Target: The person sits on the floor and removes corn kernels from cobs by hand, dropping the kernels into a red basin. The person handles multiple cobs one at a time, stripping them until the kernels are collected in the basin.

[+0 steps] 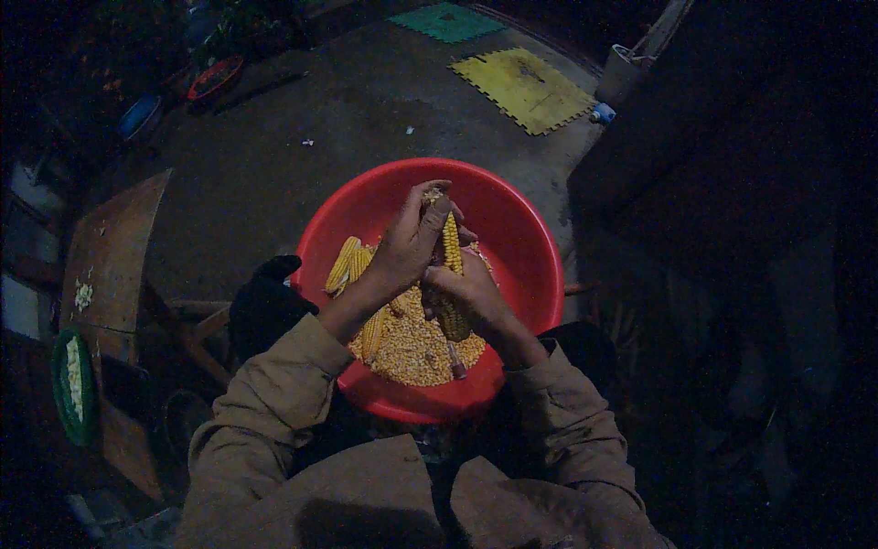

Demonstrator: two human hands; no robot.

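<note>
Both my hands are closed around one ear of corn (452,245) above a large red basin (517,233). My left hand (410,240) wraps its upper part, where a pale rough end shows between thumb and fingers. Lower down, my right hand (469,285) grips the same ear, with yellow kernel rows showing between the two hands. Beneath lies a heap of loose corn kernels (412,352). Whole yellow ears (346,263) rest at the basin's left side, and a reddish bare cob (456,361) sticks up near its front. My hands hide the middle of the heap.
The basin sits between my knees. At left are a wooden board (114,247) and a green tray (73,389) with pale bits in it. Yellow (526,87) and green (448,22) floor mats lie ahead, with another red basin (216,79) and a blue one (139,116) far left.
</note>
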